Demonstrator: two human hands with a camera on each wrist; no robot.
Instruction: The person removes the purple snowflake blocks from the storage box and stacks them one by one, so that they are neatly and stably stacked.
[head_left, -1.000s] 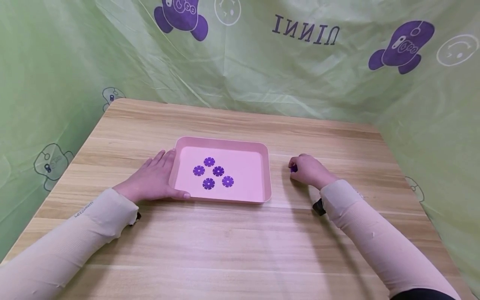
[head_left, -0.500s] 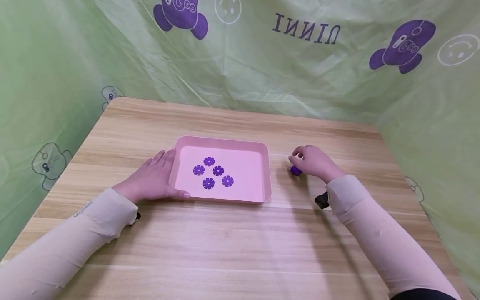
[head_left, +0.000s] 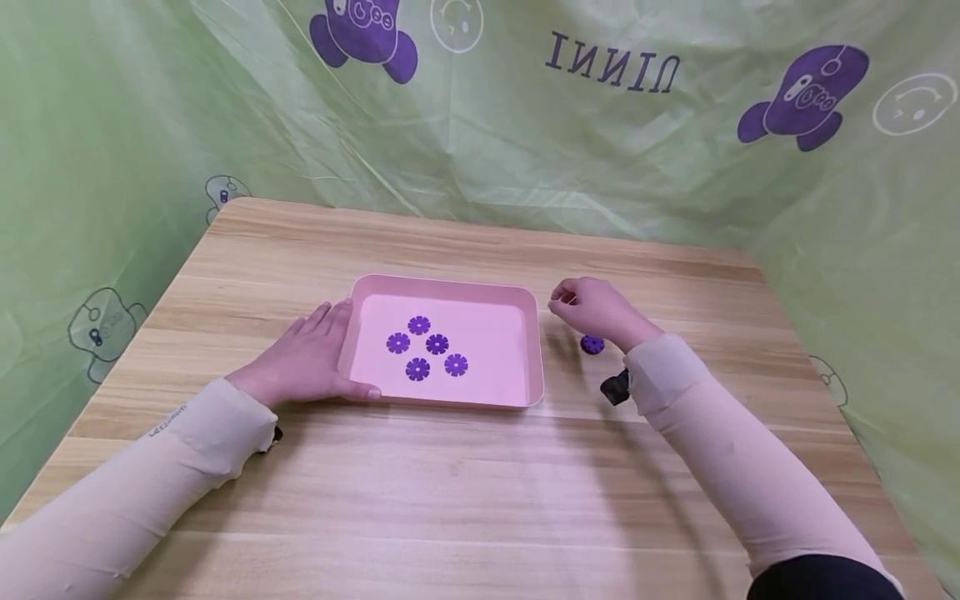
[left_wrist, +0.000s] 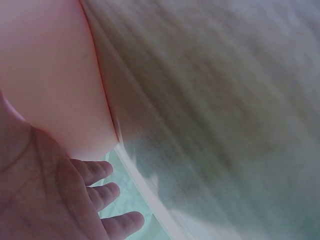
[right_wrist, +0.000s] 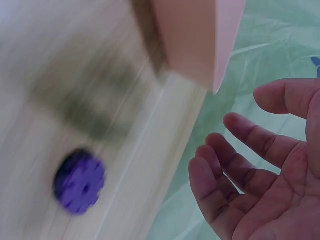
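My left hand (head_left: 300,354) rests against the left side of a pink tray (head_left: 528,396), its fingers straight and its thumb at the front rim. Inside the tray several purple notched plastic discs (head_left: 437,343) lie flat and apart from one another. To the tray's right, my right hand (head_left: 596,310) is above the table, with nothing between thumb and fingers. In the right wrist view this hand (right_wrist: 265,175) has loosely bent fingers, the thumb apart from them. A thick stack of purple notched discs (right_wrist: 82,182) stands on the table below it.
The wooden table (head_left: 465,500) carries the tray near its middle. Green cloth (head_left: 480,125) with purple printed figures hangs behind the table and along both sides. A black wrist device (head_left: 617,387) sits under the right cuff.
My right hand has let go of the purple disc stack, lifted, and moved left toward the tray. The stack now shows on the table. My left hand and the tray have stayed put.
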